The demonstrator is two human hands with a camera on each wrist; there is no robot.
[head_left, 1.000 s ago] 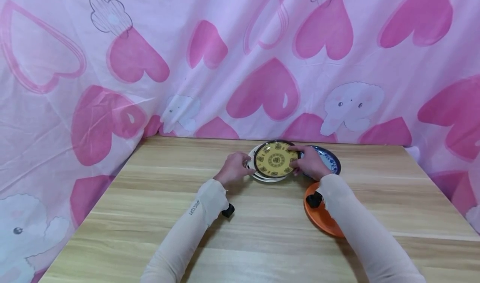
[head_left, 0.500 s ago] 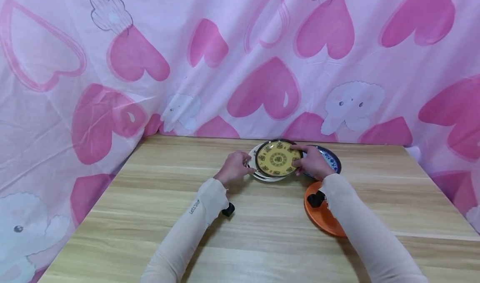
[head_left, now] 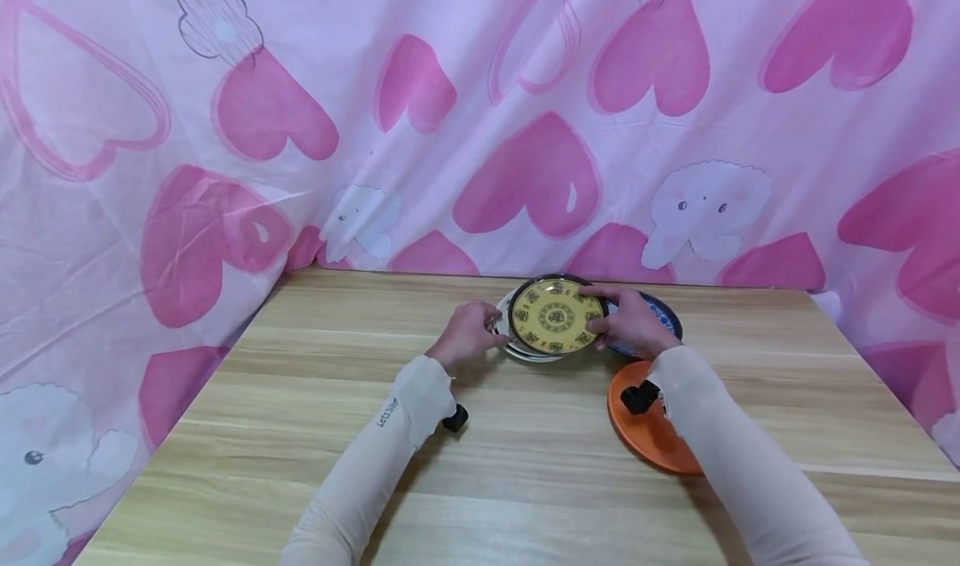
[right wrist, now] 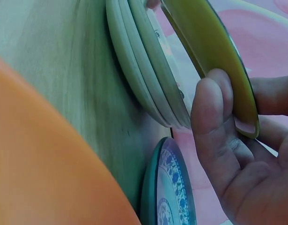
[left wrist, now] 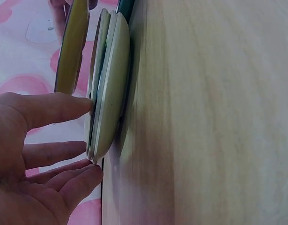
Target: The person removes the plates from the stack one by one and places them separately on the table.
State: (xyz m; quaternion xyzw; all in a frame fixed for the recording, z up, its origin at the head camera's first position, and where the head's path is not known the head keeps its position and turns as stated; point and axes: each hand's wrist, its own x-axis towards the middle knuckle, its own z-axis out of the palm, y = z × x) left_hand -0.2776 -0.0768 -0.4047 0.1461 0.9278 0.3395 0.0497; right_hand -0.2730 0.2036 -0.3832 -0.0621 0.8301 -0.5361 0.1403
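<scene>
My right hand (head_left: 632, 323) pinches a yellow plate (head_left: 555, 316) with a dark rim and dark printed figures by its right edge, thumb on one face and fingers on the other. In both wrist views a gap shows between this plate and the stack of cream-white plates (right wrist: 148, 61) below it. My left hand (head_left: 467, 334) is at the stack's left rim, its fingers (left wrist: 59, 107) nearly straight and touching the edge. From the head, the yellow plate covers most of the white plates (head_left: 525, 352).
A blue-and-white patterned plate (right wrist: 174, 187) lies right of the stack, partly behind my right hand. Nearer me is an orange plate (head_left: 637, 437), partly under my right forearm. A pink heart-print curtain (head_left: 525, 174) hangs behind the wooden table (head_left: 480, 483).
The yellow plate has risen slightly above the white stack. My right hand has shifted a little to the right with it; my left hand stays at the stack's rim.
</scene>
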